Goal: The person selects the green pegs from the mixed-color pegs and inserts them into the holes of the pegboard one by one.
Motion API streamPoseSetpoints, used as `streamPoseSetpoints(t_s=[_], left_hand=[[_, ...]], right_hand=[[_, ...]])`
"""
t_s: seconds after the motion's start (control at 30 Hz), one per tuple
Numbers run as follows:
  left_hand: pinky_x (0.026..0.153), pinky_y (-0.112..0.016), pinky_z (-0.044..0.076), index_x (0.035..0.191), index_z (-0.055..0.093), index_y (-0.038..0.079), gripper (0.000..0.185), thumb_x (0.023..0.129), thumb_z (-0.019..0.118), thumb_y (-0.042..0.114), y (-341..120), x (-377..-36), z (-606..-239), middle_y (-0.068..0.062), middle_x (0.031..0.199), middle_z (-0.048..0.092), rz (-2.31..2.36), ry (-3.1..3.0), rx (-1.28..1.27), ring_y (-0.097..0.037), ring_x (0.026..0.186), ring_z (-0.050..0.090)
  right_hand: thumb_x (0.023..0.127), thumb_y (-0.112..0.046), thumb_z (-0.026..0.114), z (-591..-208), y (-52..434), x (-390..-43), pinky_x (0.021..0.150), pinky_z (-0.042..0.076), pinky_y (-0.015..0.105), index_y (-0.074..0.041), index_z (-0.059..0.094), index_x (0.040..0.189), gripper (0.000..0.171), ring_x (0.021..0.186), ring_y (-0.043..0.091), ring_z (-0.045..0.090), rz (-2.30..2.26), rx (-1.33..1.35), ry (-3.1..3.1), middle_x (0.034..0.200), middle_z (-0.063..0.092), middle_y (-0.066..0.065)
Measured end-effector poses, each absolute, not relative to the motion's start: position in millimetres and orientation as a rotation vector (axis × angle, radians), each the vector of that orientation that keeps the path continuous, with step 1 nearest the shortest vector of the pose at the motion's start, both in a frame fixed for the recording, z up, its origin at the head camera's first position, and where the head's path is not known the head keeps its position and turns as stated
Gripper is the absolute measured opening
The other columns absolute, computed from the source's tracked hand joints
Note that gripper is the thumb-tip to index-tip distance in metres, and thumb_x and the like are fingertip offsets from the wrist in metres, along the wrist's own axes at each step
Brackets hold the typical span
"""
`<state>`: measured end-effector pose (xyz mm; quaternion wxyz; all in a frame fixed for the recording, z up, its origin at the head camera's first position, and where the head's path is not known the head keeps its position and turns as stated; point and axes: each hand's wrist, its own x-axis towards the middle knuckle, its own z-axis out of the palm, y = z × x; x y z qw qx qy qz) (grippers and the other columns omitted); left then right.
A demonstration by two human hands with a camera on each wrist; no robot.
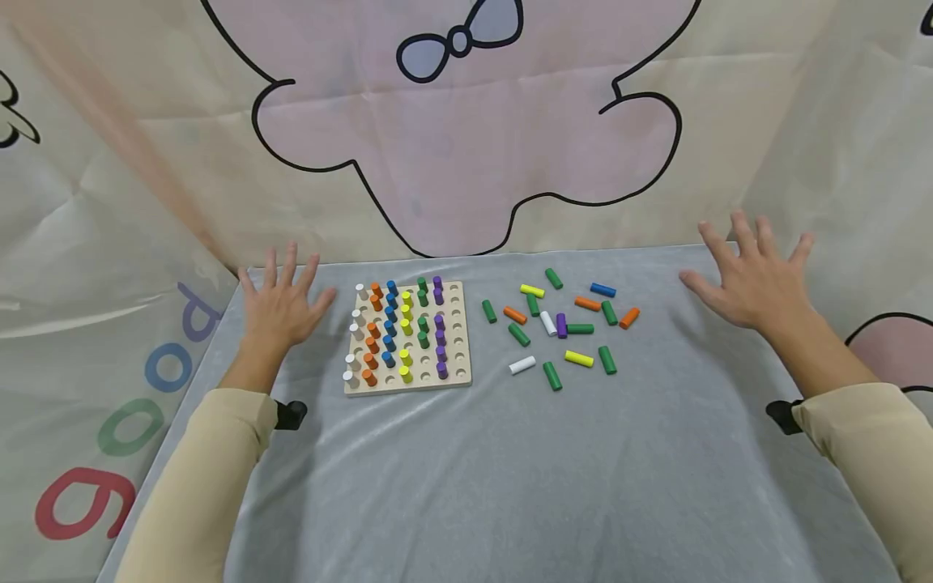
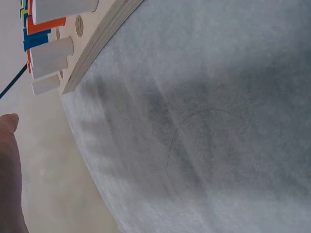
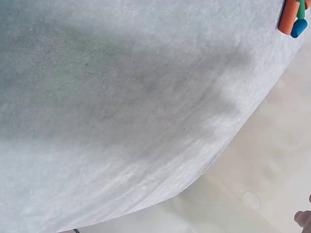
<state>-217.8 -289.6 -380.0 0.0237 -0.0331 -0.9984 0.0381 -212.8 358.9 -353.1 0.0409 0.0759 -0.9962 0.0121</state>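
My left hand [image 1: 280, 312] hovers with fingers spread, left of a wooden pegboard [image 1: 457, 374], and holds nothing. On the other side my right hand [image 1: 761, 279] is likewise spread wide and bare, right of the loose pegs. The pegboard carries columns of white, orange, blue, yellow, green and purple pegs, with some holes bare among them and along its right side. Loose pegs lie scattered right of the board: several green ones [image 1: 551, 376], white [image 1: 521, 365], yellow [image 1: 579, 359], orange [image 1: 629, 317], blue [image 1: 602, 289] and one purple [image 1: 561, 325]. White pegs [image 2: 52, 48] stand near the board's edge in the left wrist view.
A grey cloth [image 1: 510, 486] covers the table. Printed curtains [image 1: 452, 146] rise behind the table's back edge and at both sides. Both wrists wear black bands, the left one [image 1: 291, 414] near the board.
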Motion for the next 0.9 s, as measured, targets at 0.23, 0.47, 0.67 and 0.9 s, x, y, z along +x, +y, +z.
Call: streamPoseSetpoints(t_s=[0.23, 0.47, 0.67, 0.9], left_hand=[[0.107, -0.075, -0.005, 0.159, 0.022, 0.015, 0.072, 0.102, 0.034, 0.057, -283.7, -214.6, -380.1, -0.014, 0.167, 0.000, 0.107, -3.062, -0.165, -0.042, 0.151, -0.004], [0.108, -0.074, -0.007, 0.160, 0.020, 0.017, 0.072, 0.102, 0.035, 0.057, -283.1, -210.5, -382.3, -0.013, 0.167, -0.001, 0.112, -3.060, -0.230, -0.041, 0.151, -0.003], [0.108, -0.075, -0.004, 0.160, 0.020, 0.020, 0.072, 0.102, 0.037, 0.057, -284.8, -206.0, -384.6, -0.012, 0.167, 0.004, 0.114, -3.070, -0.311, -0.041, 0.151, 0.000], [0.109, -0.075, 0.002, 0.160, 0.022, 0.019, 0.074, 0.101, 0.038, 0.060, -285.8, -202.4, -386.2, -0.011, 0.167, 0.005, 0.093, -3.125, -0.404, -0.040, 0.151, 0.003]], right_hand=[[0.099, -0.063, 0.037, -352.8, 349.5, -213.1, 0.098, -0.012, 0.081, -0.020, 0.008, 0.161, 0.082, 0.146, 0.053, 0.000, -0.008, 0.285, -3.047, 0.163, 0.000, 0.027], [0.099, -0.061, 0.039, -353.9, 337.3, -210.1, 0.100, -0.010, 0.080, -0.018, 0.013, 0.161, 0.080, 0.144, 0.053, 0.005, -0.053, 0.343, -3.020, 0.162, 0.004, 0.027], [0.099, -0.059, 0.039, -356.1, 326.6, -205.1, 0.103, -0.009, 0.079, -0.018, 0.015, 0.161, 0.078, 0.145, 0.052, 0.011, -0.050, 0.399, -3.021, 0.162, 0.007, 0.026], [0.099, -0.055, 0.045, -360.5, 319.2, -196.3, 0.103, 0.002, 0.080, -0.018, 0.019, 0.160, 0.075, 0.144, 0.048, 0.016, -0.011, 0.526, -2.996, 0.162, 0.015, 0.024]])
